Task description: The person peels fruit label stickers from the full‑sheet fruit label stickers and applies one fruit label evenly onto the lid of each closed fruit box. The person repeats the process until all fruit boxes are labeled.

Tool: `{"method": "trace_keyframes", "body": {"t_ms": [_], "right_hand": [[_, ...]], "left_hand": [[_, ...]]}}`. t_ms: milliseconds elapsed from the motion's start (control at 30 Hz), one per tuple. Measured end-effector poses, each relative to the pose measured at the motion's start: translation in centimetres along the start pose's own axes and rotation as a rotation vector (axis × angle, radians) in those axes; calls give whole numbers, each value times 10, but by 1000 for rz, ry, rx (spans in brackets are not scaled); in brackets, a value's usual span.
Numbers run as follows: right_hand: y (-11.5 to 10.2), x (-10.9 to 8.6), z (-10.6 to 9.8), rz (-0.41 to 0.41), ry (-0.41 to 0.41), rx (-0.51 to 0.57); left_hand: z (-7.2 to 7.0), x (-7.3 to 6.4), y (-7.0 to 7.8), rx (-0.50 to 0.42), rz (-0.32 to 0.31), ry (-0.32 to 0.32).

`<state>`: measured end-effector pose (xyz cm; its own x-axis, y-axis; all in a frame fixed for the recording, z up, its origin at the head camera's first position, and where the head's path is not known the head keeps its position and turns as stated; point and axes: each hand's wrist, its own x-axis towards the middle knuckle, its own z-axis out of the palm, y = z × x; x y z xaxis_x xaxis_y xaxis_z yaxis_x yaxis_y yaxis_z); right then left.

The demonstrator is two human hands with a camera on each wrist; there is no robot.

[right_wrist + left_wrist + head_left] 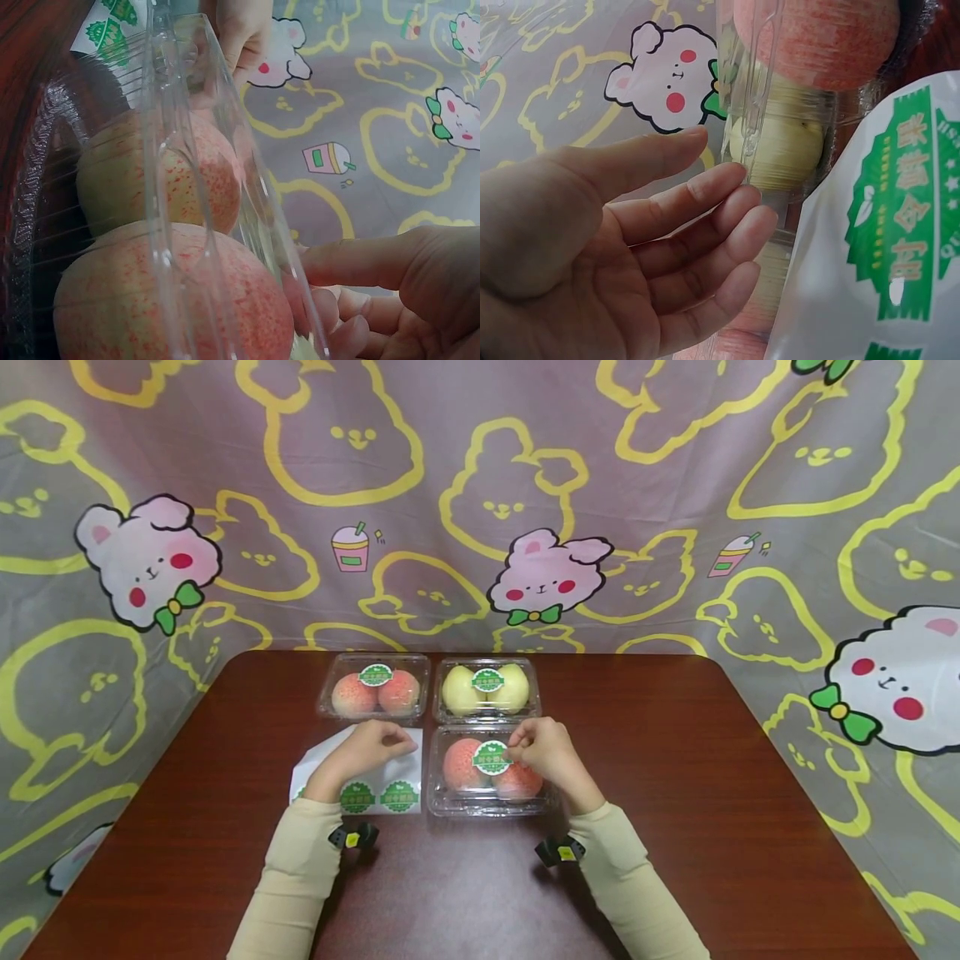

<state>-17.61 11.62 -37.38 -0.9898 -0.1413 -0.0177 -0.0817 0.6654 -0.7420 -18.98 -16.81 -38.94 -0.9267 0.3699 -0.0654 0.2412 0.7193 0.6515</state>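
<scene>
Below the back row sits a clear plastic box of peaches with a green and white sticker over its lid. My right hand pinches the sticker's right end with thumb and bent fingers. In the right wrist view, the thumb reaches the lid's top face; whether the sticker lies wholly flat cannot be seen. To the left, my left hand hovers over a white sticker sheet, holding nothing. Its fingers curve loosely, thumb apart, in the left wrist view.
Behind are another clear box of peaches at left and a box of yellow pears at right, both bearing green stickers. Printed green stickers remain on the sheet. Brown tabletop surrounds everything, with a patterned curtain behind it.
</scene>
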Motion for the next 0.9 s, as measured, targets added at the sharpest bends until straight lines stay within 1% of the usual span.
{"method": "trace_keyframes", "body": {"t_ms": [300, 600, 767, 833, 900], "right_hand": [[-2, -2, 2, -11, 33, -49], [-4, -3, 5, -16, 49, -120], [-4, -4, 4, -19, 46, -150], [-5, -4, 2, -15, 31, -150], [-5, -4, 0, -30, 17, -139]], "left_hand": [[6, 3, 2, 11, 34, -32], [6, 3, 3, 14, 24, -32], [4, 2, 3, 11, 26, -29], [4, 2, 4, 14, 27, -29], [5, 2, 4, 14, 33, -28]]}}
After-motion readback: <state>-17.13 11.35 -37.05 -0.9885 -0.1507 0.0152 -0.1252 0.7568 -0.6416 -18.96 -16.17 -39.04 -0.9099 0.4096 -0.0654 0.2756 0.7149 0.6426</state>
